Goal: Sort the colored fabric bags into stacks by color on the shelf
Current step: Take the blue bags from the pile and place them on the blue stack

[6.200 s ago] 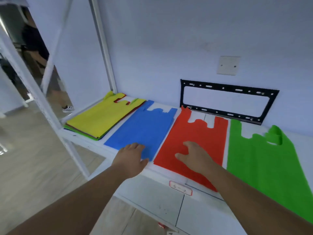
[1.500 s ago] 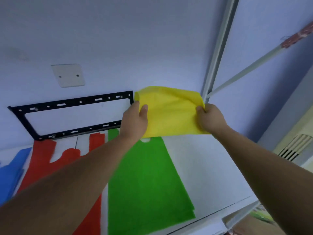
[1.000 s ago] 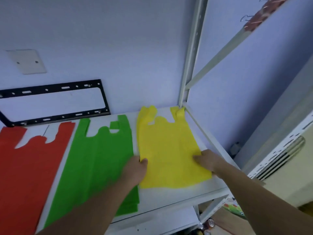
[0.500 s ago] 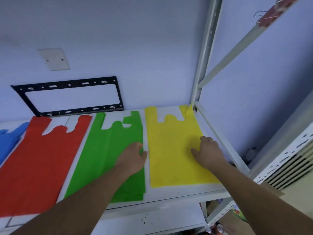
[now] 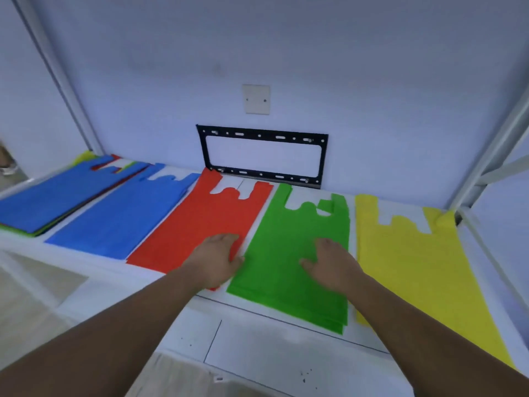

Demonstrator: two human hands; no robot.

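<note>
Between placements: left hand spread flat on the red bag, right hand spread flat over the green stack, neither holding anything. Next likely a reach far left to the mixed pile, blue bag topmost. Colours underneath mostly hidden; pile count unreadable.

Plain storeroom, white metal shelf rack, bare pale wall, black mounting bracket, blank wall plate
</note>
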